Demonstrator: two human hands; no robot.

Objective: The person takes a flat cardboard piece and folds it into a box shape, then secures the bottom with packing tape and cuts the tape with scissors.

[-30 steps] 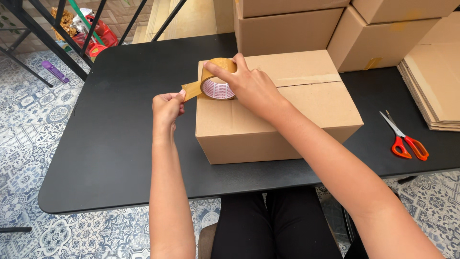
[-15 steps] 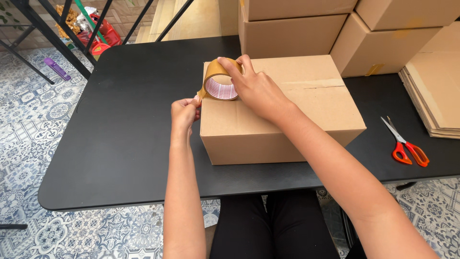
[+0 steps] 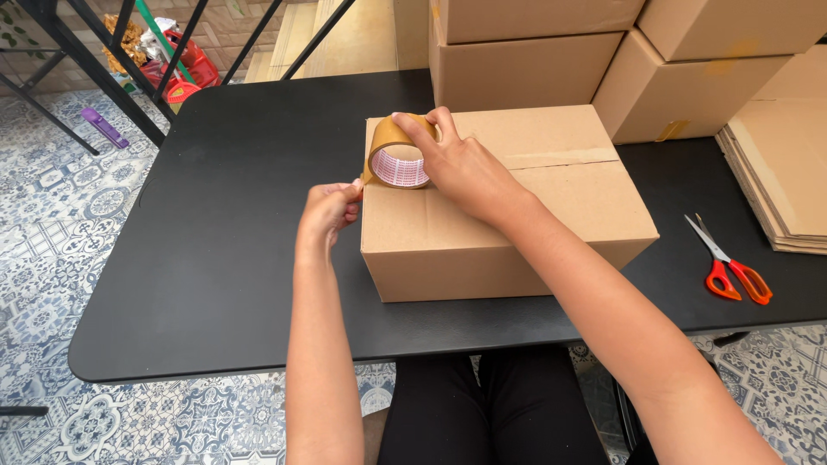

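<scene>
A closed cardboard box (image 3: 551, 215) sits on the black table (image 3: 241, 258) in front of me, a strip of brown tape running along its top seam. My right hand (image 3: 461, 168) holds a roll of brown packing tape (image 3: 396, 155) on edge at the box's top left corner. My left hand (image 3: 332, 211) pinches the loose end of the tape against the box's left side, just below the top edge.
Orange-handled scissors (image 3: 728, 267) lie on the table to the right. More closed cardboard boxes (image 3: 534, 60) stand behind, and a stack of flat cardboard (image 3: 780, 172) lies at the far right. A dark metal railing (image 3: 129, 77) and patterned floor tiles are on the left.
The pulled-out stretch of tape has become shorter: my left hand has moved right to the box's left side, and the roll now sits close to the box's corner.
</scene>
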